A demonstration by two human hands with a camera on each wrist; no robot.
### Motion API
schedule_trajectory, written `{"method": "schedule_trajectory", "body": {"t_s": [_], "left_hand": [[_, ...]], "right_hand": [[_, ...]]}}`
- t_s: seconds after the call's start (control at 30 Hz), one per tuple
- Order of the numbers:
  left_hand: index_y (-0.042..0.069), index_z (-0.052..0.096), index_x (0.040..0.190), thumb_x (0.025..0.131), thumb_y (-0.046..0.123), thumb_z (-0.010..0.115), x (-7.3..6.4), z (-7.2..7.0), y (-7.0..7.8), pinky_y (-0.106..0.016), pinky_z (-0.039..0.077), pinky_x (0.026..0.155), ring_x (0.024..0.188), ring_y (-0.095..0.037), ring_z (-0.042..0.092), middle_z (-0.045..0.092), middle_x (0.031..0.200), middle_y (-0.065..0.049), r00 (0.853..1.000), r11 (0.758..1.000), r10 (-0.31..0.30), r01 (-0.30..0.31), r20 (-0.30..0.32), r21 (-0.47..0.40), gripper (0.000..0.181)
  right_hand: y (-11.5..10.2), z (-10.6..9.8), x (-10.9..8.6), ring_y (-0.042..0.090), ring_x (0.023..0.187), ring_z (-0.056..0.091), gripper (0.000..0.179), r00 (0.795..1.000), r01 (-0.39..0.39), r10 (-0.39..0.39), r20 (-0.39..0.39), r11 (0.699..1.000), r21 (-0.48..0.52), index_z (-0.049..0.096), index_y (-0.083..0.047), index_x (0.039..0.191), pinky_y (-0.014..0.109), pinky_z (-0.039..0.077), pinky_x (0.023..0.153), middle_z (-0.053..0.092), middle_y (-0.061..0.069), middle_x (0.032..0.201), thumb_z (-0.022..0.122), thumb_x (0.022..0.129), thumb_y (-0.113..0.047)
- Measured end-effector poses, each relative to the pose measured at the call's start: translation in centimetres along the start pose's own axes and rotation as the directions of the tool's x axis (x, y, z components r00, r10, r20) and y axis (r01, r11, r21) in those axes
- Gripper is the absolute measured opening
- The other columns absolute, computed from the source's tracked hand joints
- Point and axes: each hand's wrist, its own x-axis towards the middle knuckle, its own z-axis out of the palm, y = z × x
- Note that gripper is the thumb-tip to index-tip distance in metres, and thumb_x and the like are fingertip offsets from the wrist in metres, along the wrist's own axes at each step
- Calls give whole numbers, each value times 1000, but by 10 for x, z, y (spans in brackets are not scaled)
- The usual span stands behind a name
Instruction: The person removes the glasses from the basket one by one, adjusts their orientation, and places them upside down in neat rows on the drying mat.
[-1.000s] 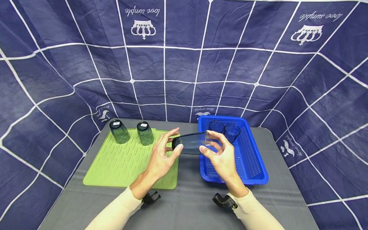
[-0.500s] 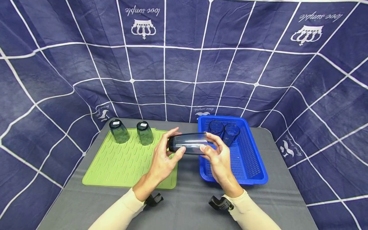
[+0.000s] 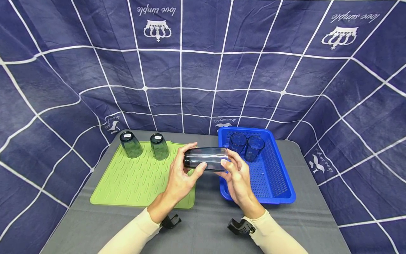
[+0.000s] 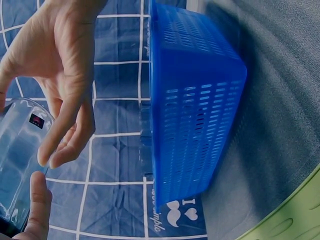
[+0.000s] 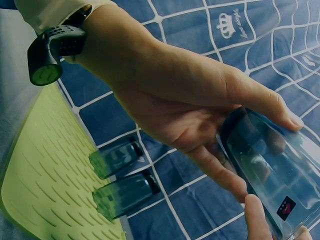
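Note:
Both hands hold a dark blue-grey drinking glass (image 3: pixel 207 157) sideways over the table between the mat and the basket. Its dark base points left, and a small black label shows on its side in the left wrist view (image 4: pixel 37 120). My left hand (image 3: pixel 180 174) grips the base end, thumb along the near side. My right hand (image 3: pixel 238 176) pinches the rim end; its fingers are partly hidden behind the glass. Two similar glasses, one at the far left (image 3: pixel 131 145) and one beside it (image 3: pixel 159 147), stand upside down on the green mat (image 3: pixel 133 183).
On the right stands a blue perforated basket (image 3: pixel 289 190). Two glasses lean inside its back part, one on the left (image 3: pixel 237 142) and one on the right (image 3: pixel 254 148). The grey table (image 3: pixel 206 225) lies beneath, with a blue checked curtain (image 3: pixel 200 74) behind.
The held glass has shifted slightly left and levelled out. My right hand has moved left and turned at the rim, uncovering more of the basket's glasses. My left hand keeps its grip.

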Motion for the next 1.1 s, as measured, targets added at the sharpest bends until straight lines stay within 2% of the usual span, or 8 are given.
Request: {"method": "schedule_trajectory", "body": {"t_s": [0.33, 0.5, 0.7, 0.9, 1.1], "left_hand": [[16, 63, 160, 100, 9, 89, 0, 0, 3, -23, 68, 79, 109, -15, 76, 73, 142, -16, 1000, 999, 10, -10, -9, 46, 66], [11, 64, 157, 99, 8, 89, 1, -1, 7, -25, 70, 85, 112, -16, 77, 72, 142, -18, 1000, 999, -2, 2, -6, 37, 63], [13, 65, 156, 100, 7, 89, 3, -3, 10, -25, 70, 89, 114, -15, 77, 72, 144, -17, 1000, 1000, -12, 12, 5, 29, 61], [10, 65, 154, 99, 4, 89, 5, -6, 10, -23, 70, 90, 113, -13, 78, 73, 142, -18, 1000, 999, 20, -20, 1, 40, 60], [12, 66, 154, 99, 5, 90, 5, -8, 11, -21, 69, 87, 110, -13, 78, 73, 141, -17, 999, 997, 42, -41, -3, 65, 60]], "right_hand": [[-1, -1, 0, 15, 115, 79, 46, 1000, -12, 12, 21, 1000, 14, 59, 1, 148, 38, 73, 91, 76, 4, 133, 60, 102, -2], [-1, -2, 0, 15, 117, 79, 49, 999, -15, 14, 36, 1000, 16, 57, 1, 151, 39, 73, 91, 76, 3, 135, 60, 103, -3], [-1, -3, 0, 16, 120, 78, 50, 998, -6, 5, 61, 1000, 23, 56, 2, 154, 39, 73, 95, 75, 5, 138, 59, 105, -4], [-3, -3, 0, 14, 127, 76, 49, 993, 0, -4, 121, 999, 34, 53, 0, 158, 40, 72, 102, 72, 4, 142, 57, 109, -3], [-4, -4, 0, 12, 126, 76, 52, 986, -1, -3, 165, 1000, 27, 49, -2, 161, 40, 71, 104, 70, 1, 147, 56, 110, -3]]}}
